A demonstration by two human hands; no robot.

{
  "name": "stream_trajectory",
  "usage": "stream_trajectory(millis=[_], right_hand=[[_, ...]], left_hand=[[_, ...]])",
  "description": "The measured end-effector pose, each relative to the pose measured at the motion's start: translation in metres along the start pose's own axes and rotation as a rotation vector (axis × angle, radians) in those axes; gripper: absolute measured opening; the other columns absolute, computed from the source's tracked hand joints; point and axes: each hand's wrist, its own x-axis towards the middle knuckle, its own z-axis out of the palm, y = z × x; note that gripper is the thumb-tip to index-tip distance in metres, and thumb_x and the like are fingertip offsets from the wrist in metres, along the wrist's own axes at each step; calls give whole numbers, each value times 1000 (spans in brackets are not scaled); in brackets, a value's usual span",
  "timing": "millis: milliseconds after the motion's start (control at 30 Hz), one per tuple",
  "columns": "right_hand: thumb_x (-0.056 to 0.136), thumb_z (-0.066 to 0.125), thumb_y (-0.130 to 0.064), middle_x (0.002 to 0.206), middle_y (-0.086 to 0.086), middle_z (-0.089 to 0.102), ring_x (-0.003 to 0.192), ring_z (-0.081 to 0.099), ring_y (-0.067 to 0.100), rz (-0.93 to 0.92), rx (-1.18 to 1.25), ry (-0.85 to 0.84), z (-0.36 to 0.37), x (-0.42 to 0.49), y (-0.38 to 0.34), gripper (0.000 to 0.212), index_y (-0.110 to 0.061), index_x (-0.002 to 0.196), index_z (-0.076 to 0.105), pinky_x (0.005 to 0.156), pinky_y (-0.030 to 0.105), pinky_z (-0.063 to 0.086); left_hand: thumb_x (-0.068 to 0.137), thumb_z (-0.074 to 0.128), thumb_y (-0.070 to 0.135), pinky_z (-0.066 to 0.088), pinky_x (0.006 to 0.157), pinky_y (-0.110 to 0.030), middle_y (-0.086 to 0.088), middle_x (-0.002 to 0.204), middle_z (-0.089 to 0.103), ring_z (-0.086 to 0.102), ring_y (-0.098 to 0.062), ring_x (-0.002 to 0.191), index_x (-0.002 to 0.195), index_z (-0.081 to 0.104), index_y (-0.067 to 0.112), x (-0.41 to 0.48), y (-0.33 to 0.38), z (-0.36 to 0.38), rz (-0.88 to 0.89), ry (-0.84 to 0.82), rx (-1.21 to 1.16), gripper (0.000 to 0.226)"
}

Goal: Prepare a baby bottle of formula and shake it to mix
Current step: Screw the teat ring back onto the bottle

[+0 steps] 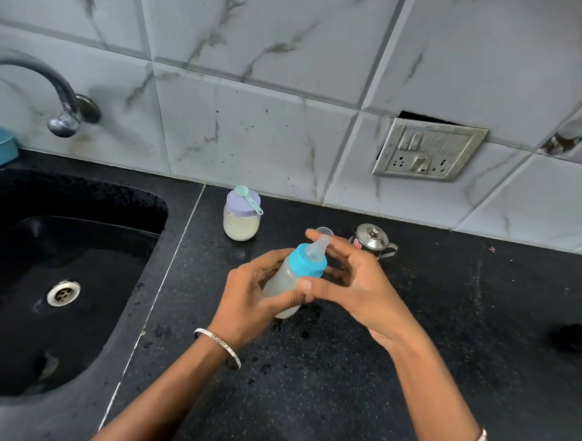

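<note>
The left hand [245,295] grips the tilted bottle [284,280], the right hand [357,284] lies open, thumb touching it; shaking could leak milk if the blue ring [306,260] sits loose.

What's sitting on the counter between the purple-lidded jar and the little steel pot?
A small clear cup, partly hidden behind fingers of the right hand; the rest is bare counter. Head view.

The left hand [245,297] and right hand [357,288] flank the bottle [290,279] over the counter [341,391]. From it, the jar [241,223], scoop [248,198] on its lid, stands at 11 o'clock, the pot [373,239] at 1 o'clock, the sink [25,307] at 9 o'clock.
</note>
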Motion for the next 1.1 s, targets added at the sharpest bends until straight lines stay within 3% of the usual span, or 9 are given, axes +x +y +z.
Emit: stream_trajectory(millis=[133,267,433,533,633,700,833,967,1100], right_hand=[[83,83,-15,147,-12,61,144,48,6,-56,138,-151,-6,-2,1,57,-20,137,65,120,43,41],[79,84,-26,137,-10,70,138,52,-3,-73,173,-61,2,3,4,45,-22,124,74,114,35,47],[69,89,-57,144,4,65,143,52,23,-74,238,241,31,5,26,64,-25,123,77,113,56,46],[71,86,-55,144,-5,65,148,44,12,-105,280,379,50,3,31,39,-42,108,80,111,49,50],[73,80,-63,141,-16,64,147,37,-7,-111,168,495,64,0,33,28,-58,100,76,124,53,32],[76,78,-65,144,-13,63,147,37,-7,-106,129,523,69,-2,33,27,-60,101,75,124,51,33],[72,86,-53,139,-14,67,146,41,-2,-37,140,396,47,1,32,41,-41,110,79,119,46,41],[78,85,-50,150,-11,59,148,44,14,23,166,22,22,2,32,66,-36,139,64,121,53,36],[91,77,-27,148,-17,59,140,54,13,10,174,-105,19,-1,26,58,-27,146,58,120,52,40]], left_hand=[[77,83,7,53,101,-36,-5,123,72,68,-23,117,130,63,11,4,2,-6,-38,-217,-212,57],[82,80,8,55,97,-37,-9,118,74,69,-26,112,127,64,9,4,3,-4,-47,-263,-263,48],[81,80,40,56,96,-31,13,121,72,68,-12,113,131,60,33,-1,3,4,73,-101,-22,54],[78,70,58,58,83,-34,17,107,73,69,-7,97,128,57,43,-7,-3,13,83,69,185,54],[84,69,48,55,82,-44,17,99,70,64,-5,84,131,57,35,-7,-12,21,119,156,379,50],[83,69,43,53,88,-48,22,98,66,59,-2,84,132,55,35,-7,-15,21,135,187,444,52],[76,79,49,56,93,-35,24,111,71,68,-7,104,124,61,47,-3,-10,11,27,21,82,51],[81,79,16,53,101,-36,-1,124,72,67,-20,117,132,61,16,3,-13,-5,-77,-211,-193,54],[87,74,7,52,104,-44,-10,125,70,65,-27,119,132,60,9,6,-11,-16,-73,-357,-148,47]])
